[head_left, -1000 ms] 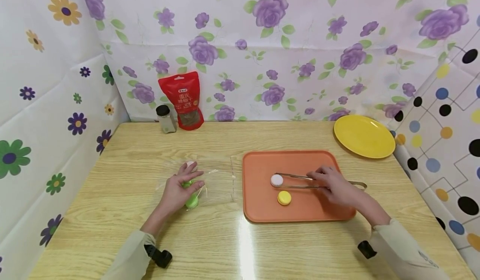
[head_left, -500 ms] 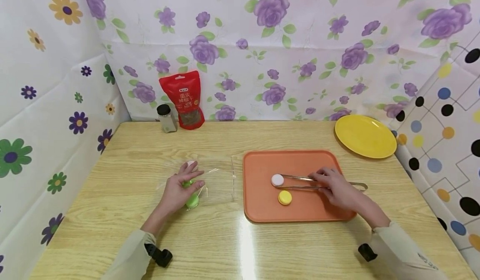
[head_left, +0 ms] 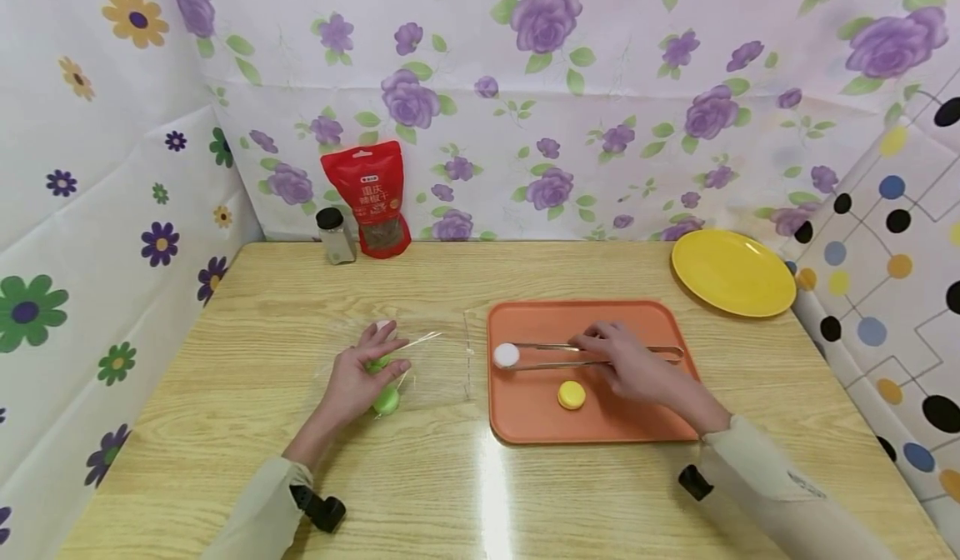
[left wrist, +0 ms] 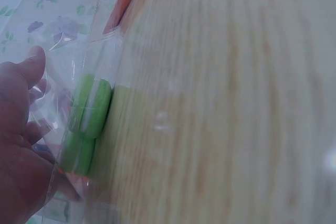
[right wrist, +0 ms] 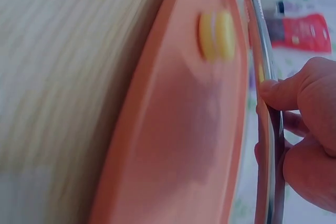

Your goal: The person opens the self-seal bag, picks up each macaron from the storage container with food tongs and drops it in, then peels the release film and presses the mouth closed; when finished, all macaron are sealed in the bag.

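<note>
My right hand (head_left: 626, 366) grips metal tongs (head_left: 555, 356) over the orange tray (head_left: 600, 422). The tong tips pinch a pale pink macaron (head_left: 506, 355) at the tray's left edge. A yellow macaron (head_left: 572, 394) lies on the tray just in front of the tongs. In the right wrist view my fingers (right wrist: 304, 129) curl round the tongs (right wrist: 262, 66), with the yellow macaron (right wrist: 216, 35) beyond. My left hand (head_left: 358, 377) holds a clear plastic bag (head_left: 431, 368) on the table; green macarons (head_left: 386, 401) are inside it. The left wrist view shows the green macarons (left wrist: 89, 124) behind the film beside my left hand (left wrist: 21, 145).
A yellow plate (head_left: 732, 272) sits at the back right of the wooden table (head_left: 300, 293). A red pouch (head_left: 368, 199) and a small spice jar (head_left: 334, 236) stand at the back left against the flowered wall. Patterned sheets close in the left and right sides.
My right hand has carried the tongs and the pink macaron leftward, from the tray's middle to its left edge. The left hand and bag have stayed put.
</note>
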Available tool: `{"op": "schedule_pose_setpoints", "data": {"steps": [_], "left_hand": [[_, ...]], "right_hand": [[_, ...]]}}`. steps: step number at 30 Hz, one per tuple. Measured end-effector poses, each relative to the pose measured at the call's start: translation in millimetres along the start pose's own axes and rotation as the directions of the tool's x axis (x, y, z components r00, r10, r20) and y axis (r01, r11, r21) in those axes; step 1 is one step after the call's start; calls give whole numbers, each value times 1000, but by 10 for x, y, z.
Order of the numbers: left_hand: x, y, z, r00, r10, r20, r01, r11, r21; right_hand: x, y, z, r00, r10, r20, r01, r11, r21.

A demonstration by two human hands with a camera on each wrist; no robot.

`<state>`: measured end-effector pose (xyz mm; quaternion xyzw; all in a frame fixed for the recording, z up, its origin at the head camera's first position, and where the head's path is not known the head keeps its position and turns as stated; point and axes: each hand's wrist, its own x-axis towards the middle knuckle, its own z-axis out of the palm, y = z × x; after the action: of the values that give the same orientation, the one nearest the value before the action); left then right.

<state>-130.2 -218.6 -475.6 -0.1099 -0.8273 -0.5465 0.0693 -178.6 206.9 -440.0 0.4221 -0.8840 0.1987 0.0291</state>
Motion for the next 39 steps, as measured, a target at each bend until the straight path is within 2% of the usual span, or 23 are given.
{"op": "schedule_pose_setpoints", "data": {"steps": [6, 12, 20, 27, 39], "left_hand": [[-3, 7, 5, 1000, 4, -8, -4, 1000, -2], [-6, 17, 10, 1000, -1, -8, 1, 1000, -8], [-4, 14, 4, 1000, 3, -9, -3, 1000, 4], [3, 16, 12, 1000, 0, -15, 0, 1000, 3], [4, 25, 19, 1000, 6, -23, -6, 1000, 14]], "right_hand": [[382, -246, 107, 996, -35, 86, 30, 998, 56], [703, -417, 245, 993, -85, 87, 82, 996, 39], [1023, -601, 408, 986, -129, 101, 125, 991, 45], [1163, -710, 517, 983, -145, 116, 143, 989, 28], [1209, -760, 597, 977, -128, 169, 126, 992, 22]]}}
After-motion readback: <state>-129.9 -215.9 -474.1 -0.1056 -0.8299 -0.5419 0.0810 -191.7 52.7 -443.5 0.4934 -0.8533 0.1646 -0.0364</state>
